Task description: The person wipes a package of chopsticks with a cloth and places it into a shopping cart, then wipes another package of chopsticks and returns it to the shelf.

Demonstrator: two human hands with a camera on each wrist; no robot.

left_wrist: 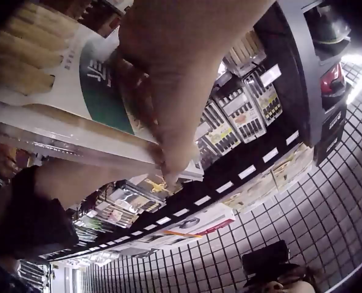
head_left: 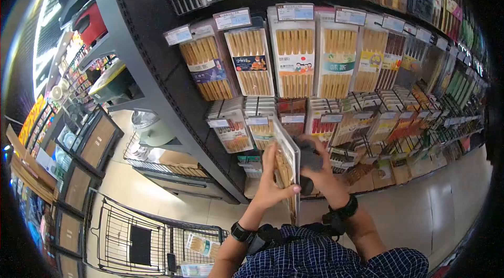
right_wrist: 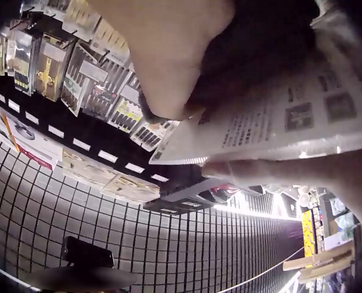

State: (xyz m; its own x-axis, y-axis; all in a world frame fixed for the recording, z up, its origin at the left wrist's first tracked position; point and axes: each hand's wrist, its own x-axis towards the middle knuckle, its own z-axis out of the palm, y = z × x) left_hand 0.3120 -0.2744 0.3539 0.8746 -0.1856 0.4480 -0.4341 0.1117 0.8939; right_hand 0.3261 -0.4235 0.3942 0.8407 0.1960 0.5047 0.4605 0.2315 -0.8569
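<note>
The left hand [head_left: 269,186] grips a chopstick pack [head_left: 285,163]; the right hand [head_left: 324,177] is at its back, whether gripping I cannot tell.

The flat rectangular pack of tan sticks [head_left: 284,165] before you has a clear plastic shell, smooth and glossy, over sticks that look like wood. Its green-and-white printed label [left_wrist: 98,85] looks like smooth paper or card. The pale-stick packs hanging ahead [head_left: 296,57] match it: shiny plastic, wood-like sticks. Your navy checked cloth garment [head_left: 310,252] is matt. To your left, the grey perforated shelf upright [head_left: 142,42] looks like smooth painted metal, and the black wire trolley [head_left: 131,225] like metal too. The beige tiled floor [head_left: 433,202] is smooth and glossy; the brown drawer fronts far left [head_left: 101,141] look like wood.
</note>
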